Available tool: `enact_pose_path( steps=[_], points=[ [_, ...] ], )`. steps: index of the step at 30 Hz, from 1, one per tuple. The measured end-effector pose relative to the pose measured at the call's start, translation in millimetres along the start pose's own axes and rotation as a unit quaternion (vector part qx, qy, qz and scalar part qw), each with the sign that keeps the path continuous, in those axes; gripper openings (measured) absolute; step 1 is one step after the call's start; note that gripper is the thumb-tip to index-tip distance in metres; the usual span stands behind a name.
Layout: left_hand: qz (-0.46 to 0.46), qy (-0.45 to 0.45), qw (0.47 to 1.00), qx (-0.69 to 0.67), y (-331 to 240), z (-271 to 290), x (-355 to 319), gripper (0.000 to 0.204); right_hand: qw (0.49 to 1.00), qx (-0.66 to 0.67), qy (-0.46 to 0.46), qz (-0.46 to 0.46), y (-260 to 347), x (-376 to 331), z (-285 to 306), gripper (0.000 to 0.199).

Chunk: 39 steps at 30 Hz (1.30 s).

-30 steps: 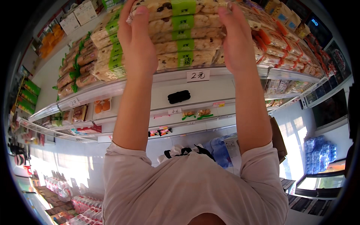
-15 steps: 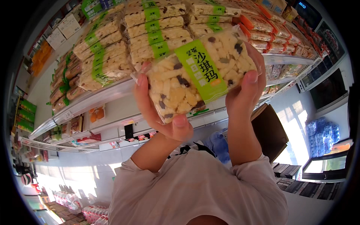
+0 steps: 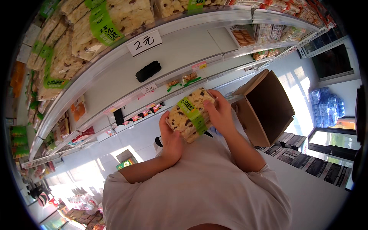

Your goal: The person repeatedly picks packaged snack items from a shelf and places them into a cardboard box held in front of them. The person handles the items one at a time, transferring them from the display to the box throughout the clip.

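Note:
Close in front of my white shirt, both hands hold a clear-wrapped snack cake (image 3: 180,118), pale and studded with dark raisins, with a green label band across it. My left hand (image 3: 171,142) is closed round its left end, thumb along the near edge. At the right end, my right hand (image 3: 221,113) grips it with the thumb pressed on top. The cake's underside and the fingers beneath it are hidden. Similar wrapped cakes (image 3: 126,17) lie stacked on the upper shelf beyond my hands.
Ahead runs a curved white shelf (image 3: 184,44) with a price card (image 3: 145,43) on its front edge and a black bundle (image 3: 148,71) on the tier below. To my right stands an open cardboard box (image 3: 249,100). Blue-tinted bottle packs (image 3: 326,107) stand farther right.
The snack cake has come down and toward my body in both hands, away from the upper stacks. The view has shifted, showing more of the lower shelf and the box.

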<state>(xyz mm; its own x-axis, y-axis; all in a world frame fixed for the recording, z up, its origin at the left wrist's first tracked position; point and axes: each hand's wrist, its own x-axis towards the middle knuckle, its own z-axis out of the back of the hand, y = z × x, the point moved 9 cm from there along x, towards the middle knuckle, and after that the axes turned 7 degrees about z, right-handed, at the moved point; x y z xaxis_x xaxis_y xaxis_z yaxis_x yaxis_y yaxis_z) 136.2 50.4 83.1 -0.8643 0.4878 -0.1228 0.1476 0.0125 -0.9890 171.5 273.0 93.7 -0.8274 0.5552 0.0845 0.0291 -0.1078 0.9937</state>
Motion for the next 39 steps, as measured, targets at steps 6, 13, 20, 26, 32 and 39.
enact_pose_path(
  steps=[6,13,20,26,32,39],
  points=[
    [0.207,0.069,0.952,-0.215,29.1,27.6,-35.9,0.071,0.980,-0.046,0.162,-0.102,-35.1,-7.6,-16.9,0.040],
    [0.242,0.157,0.925,-0.248,38.3,53.0,38.5,0.056,0.950,-0.091,0.296,0.027,0.3,1.7,-58.6,0.043],
    [0.423,0.199,0.826,-0.315,107.5,42.9,2.6,0.086,0.938,-0.050,0.333,0.079,13.3,0.6,-66.1,0.043],
    [0.381,0.170,0.837,-0.354,106.9,47.9,8.9,0.082,0.973,-0.120,0.126,0.148,-6.1,1.6,-32.7,0.049],
    [0.342,0.131,0.861,-0.354,98.6,42.7,27.1,0.084,0.975,0.079,0.110,-0.175,-58.5,-29.6,-47.4,0.082],
    [0.236,0.075,0.932,-0.266,-1.5,-17.1,44.3,0.068,0.910,0.280,0.117,-0.284,0.7,-20.4,-68.5,0.096]
  ],
)
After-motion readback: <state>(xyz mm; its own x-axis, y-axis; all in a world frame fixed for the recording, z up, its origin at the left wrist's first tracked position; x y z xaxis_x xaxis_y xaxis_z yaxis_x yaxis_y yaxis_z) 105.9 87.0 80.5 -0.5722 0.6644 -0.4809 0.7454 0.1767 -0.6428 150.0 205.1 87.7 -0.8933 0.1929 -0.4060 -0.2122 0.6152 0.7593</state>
